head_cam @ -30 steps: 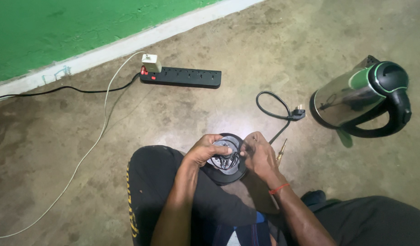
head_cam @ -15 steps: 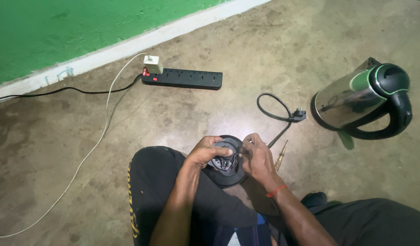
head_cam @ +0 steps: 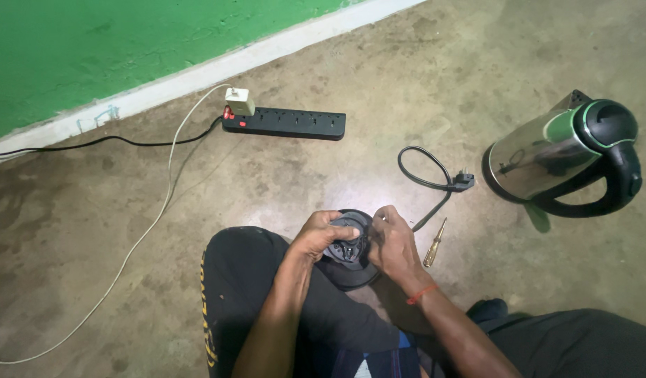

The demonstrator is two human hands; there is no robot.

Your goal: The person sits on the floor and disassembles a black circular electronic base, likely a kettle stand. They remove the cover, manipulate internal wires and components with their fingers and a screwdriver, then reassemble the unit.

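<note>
I sit on a concrete floor with a round black kettle base (head_cam: 349,274) held upside down above my knee. My left hand (head_cam: 321,234) grips its left rim, thumb laid over the underside. My right hand (head_cam: 391,241) closes on the right rim, fingers pressed at the middle fitting. The base's black cord (head_cam: 422,176) runs away over the floor and ends in a plug (head_cam: 463,182). A small screwdriver (head_cam: 435,243) with a yellowish handle lies just right of my right hand.
A steel electric kettle (head_cam: 565,157) with black lid and handle lies tilted at the right. A black power strip (head_cam: 286,123) with a white adapter (head_cam: 239,100) and white cable lies near the green wall (head_cam: 127,42). My black-trousered legs fill the bottom.
Both hands stay on the base; the fingers have shifted slightly over its underside and the base has turned a little. Nothing else moved.
</note>
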